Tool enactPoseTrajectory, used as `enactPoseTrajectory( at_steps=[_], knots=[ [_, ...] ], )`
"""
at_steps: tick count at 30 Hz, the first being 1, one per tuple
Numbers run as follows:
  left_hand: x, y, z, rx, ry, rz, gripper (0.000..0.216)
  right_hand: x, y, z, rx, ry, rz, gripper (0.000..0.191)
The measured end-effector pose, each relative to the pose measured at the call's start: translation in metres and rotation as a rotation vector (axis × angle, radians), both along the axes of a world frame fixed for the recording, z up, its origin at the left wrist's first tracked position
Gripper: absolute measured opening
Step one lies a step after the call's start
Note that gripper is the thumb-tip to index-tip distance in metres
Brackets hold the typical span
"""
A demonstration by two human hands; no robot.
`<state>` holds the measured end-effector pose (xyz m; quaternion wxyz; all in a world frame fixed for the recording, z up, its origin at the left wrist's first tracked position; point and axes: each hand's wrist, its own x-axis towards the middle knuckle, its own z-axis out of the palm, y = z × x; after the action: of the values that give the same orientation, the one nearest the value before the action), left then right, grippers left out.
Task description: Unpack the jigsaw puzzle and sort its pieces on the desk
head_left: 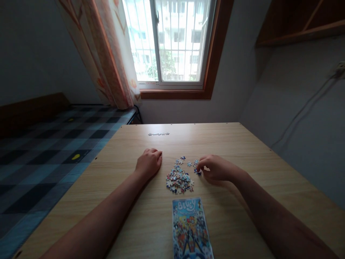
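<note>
A heap of small jigsaw puzzle pieces (pixel 179 180) lies on the table between my hands, with a few loose pieces (pixel 180 161) just beyond it. My right hand (pixel 212 167) is right of the heap, thumb and forefinger pinched at a puzzle piece (pixel 197 171) among the scattered ones. My left hand (pixel 149 162) rests on the tabletop left of the heap, its fingers curled together. Its palm side is hidden, so what it may hold cannot be seen. Farther back, a short row of joined puzzle pieces (pixel 159 134) lies flat.
A colourful Bluey puzzle box (pixel 191 228) lies on the wooden table (pixel 215 138), nearest me. A bed with a checked cover (pixel 54 144) stands at the left. A curtain (pixel 107 54) hangs beside the barred window (pixel 178 43); a shelf (pixel 302 25) juts from the right wall.
</note>
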<state>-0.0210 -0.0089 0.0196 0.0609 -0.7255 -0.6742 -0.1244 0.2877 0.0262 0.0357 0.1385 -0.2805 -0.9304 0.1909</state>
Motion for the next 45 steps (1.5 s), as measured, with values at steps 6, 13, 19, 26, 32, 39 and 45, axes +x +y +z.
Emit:
enactPoseTrajectory(
  at_steps=[6,13,19,26,32,39,45],
  knots=[
    [-0.001,0.000,-0.001,0.009,0.024,-0.004,0.029,-0.015,-0.017,0.008,-0.010,-0.006,0.096,0.020],
    [0.001,-0.001,0.000,0.002,0.032,0.008,0.028,-0.026,-0.027,0.008,0.069,-0.093,0.026,0.010],
    [-0.001,0.001,-0.003,0.011,0.048,0.056,0.030,-0.028,-0.027,0.006,0.067,-0.123,0.041,0.008],
    [-0.005,0.003,-0.005,-0.021,0.079,0.150,0.034,-0.023,-0.021,0.003,-0.142,0.003,0.086,0.005],
    [-0.009,0.004,-0.004,-0.031,0.078,0.192,0.036,-0.001,0.015,-0.012,-0.281,0.349,-0.116,0.024],
    [-0.018,0.009,-0.013,-0.033,0.086,0.221,0.046,0.019,0.047,-0.052,-0.033,0.451,-0.567,0.020],
    [-0.028,0.024,-0.027,-0.130,0.064,0.387,0.065,0.016,0.051,-0.056,0.091,0.358,-0.659,0.023]
  ],
)
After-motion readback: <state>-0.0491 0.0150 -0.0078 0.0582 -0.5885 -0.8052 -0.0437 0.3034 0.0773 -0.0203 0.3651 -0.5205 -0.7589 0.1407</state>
